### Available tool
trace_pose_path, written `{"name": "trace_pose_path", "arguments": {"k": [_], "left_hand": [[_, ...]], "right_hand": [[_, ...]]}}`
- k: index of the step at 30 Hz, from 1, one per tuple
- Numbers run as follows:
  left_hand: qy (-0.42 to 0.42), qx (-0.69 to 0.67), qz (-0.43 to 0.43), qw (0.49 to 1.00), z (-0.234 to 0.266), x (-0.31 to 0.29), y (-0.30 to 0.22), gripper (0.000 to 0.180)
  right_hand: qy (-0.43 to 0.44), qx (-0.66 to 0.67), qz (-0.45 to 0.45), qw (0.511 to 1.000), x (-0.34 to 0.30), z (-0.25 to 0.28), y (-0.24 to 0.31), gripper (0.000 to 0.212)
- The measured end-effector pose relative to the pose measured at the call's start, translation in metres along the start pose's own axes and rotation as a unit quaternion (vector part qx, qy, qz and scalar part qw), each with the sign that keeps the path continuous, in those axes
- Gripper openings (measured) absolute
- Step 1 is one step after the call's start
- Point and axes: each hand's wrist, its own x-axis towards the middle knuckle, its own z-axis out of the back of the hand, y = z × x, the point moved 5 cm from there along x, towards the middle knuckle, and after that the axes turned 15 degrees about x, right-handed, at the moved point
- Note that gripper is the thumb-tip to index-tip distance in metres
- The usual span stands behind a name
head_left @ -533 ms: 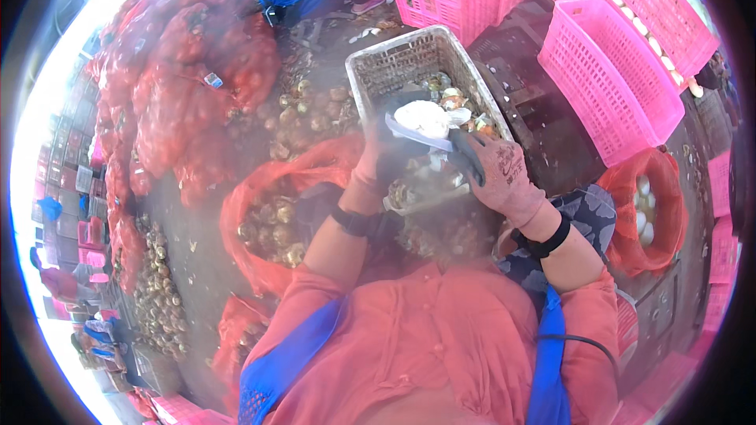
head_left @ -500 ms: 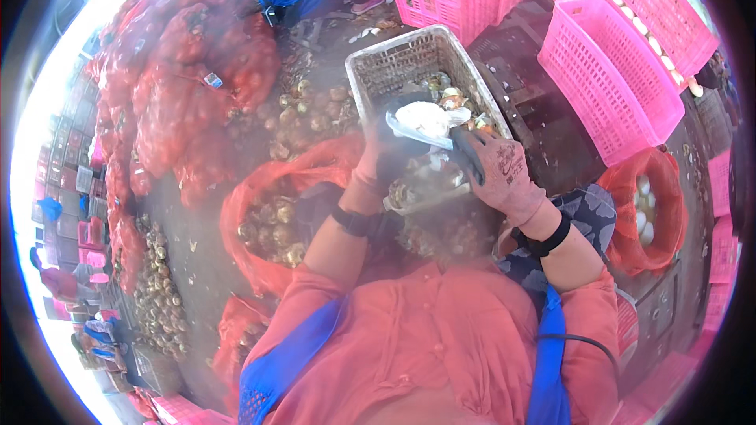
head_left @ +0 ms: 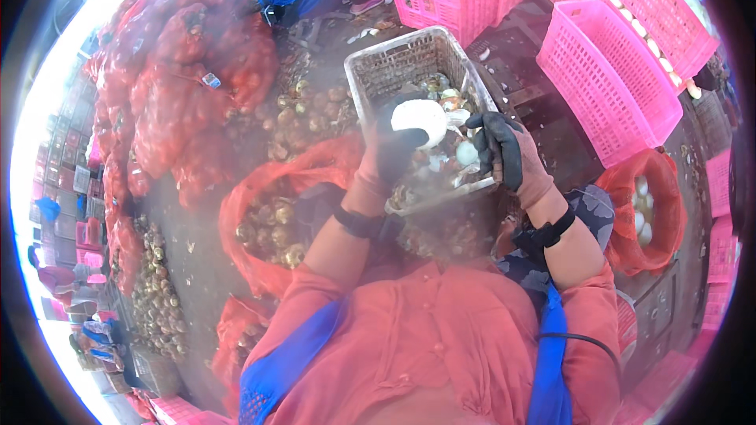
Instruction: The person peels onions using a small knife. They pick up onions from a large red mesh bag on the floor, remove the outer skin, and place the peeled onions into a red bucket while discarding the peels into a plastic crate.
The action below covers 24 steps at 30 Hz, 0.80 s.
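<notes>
My left hand [head_left: 384,151], in a glove with a dark palm, is closed around a white peeled onion [head_left: 417,120]. A pale, wispy end of the onion points toward my right hand. My right hand [head_left: 510,154], in a pink glove with dark fingers, is just to the right of the onion and apart from it. Its fingers are curled, and anything inside them is too hidden to name. Below both hands stands a dirty whitish plastic crate [head_left: 364,71] holding onion skins and scraps [head_left: 431,164].
Left of my arm lies an open red net bag [head_left: 236,189] of unpeeled onions [head_left: 276,228]. Full red net bags [head_left: 185,71] are piled at the far left. Pink crates [head_left: 606,83] stand at the far right, above another red net bag [head_left: 661,212] with peeled onions [head_left: 642,208].
My right hand has moved right and away from the onion, turning so its dark fingers show. The onion in my left hand shows a rounder white side, its pale end still pointing right.
</notes>
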Motion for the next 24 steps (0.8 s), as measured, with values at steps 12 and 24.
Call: {"name": "trace_pose_path", "arguments": {"k": [12,24], "left_hand": [[-0.002,0.196,-0.180,0.964,-0.039,-0.020,-0.010,0.104],[-0.085,0.175,-0.132,0.972,0.005,0.000,0.006,0.118]], "right_hand": [[0.030,0.128,-0.089,0.987,0.001,0.013,-0.044,0.047],[-0.147,-0.145,0.043,0.978,-0.010,0.008,-0.001,0.046]]}}
